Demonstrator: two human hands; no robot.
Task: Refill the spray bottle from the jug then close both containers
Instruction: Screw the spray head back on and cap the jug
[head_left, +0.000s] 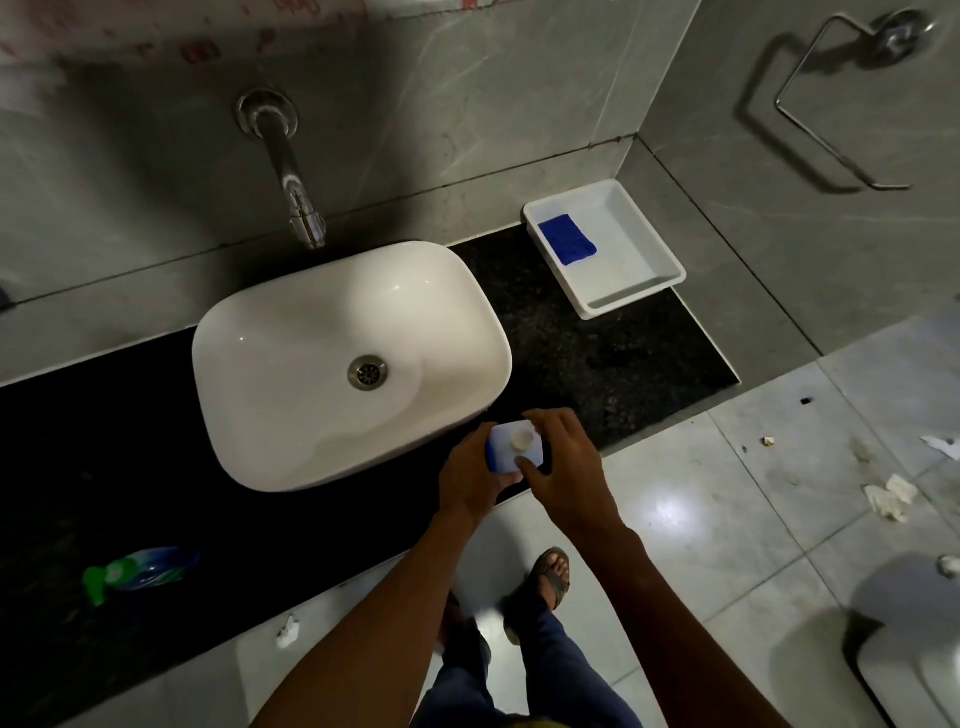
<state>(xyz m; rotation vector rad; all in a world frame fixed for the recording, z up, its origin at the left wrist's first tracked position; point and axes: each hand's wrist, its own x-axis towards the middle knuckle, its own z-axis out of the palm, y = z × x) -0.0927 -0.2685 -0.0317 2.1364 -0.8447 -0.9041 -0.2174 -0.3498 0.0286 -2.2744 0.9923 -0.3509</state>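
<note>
Lower centre of the frame: small white jug (511, 453) with a blue side label, upright on the front edge of the black counter (613, 358), just beside the lower right corner of the white basin (291, 364). White round cap (522, 439) seated on the jug's top. Left hand (470, 475) wrapped around the jug's left side, gripping it. Right hand (563, 462) arched over the jug from the right, fingers half curled, thumb tip touching the jug's front top edge, other fingers curving past the cap's far side; contact with the cap itself unclear.

Lower left of the frame: spray bottle (143, 571), blue and green body with a green head, lying on its side on the counter, well apart from both hands.

Upper centre: chrome wall spout (293, 176) over the basin's rear rim. Upper right of centre: white tray (652, 244) on the counter against the wall, a blue sponge (566, 241) inside near its left wall. Far upper right: metal towel ring (841, 104) on the tiled wall. Right edge: paper scraps (888, 496) scattered on the floor tiles.
</note>
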